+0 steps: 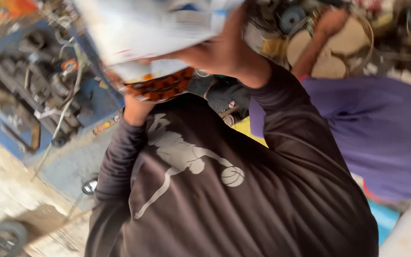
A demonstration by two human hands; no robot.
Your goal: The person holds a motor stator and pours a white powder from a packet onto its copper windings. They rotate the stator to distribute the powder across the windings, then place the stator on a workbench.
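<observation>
Cluttered workshop all around, blurry shot. Closest to the camera is a person's back in a dark long-sleeve shirt [243, 200] with a pale basketball-player print. Both hands are raised at about 12 o'clock: the right hand [224, 50] is wrapped around a white box [153, 28], and the left hand [136, 107] props up the orange-and-black ring [160, 85] under it, though how its fingers sit I can't tell. At 3 o'clock there's someone in purple [381, 128]. Farther off at 10 o'clock, greasy machine parts [39, 81] sit on a blue bench [93, 95].
</observation>
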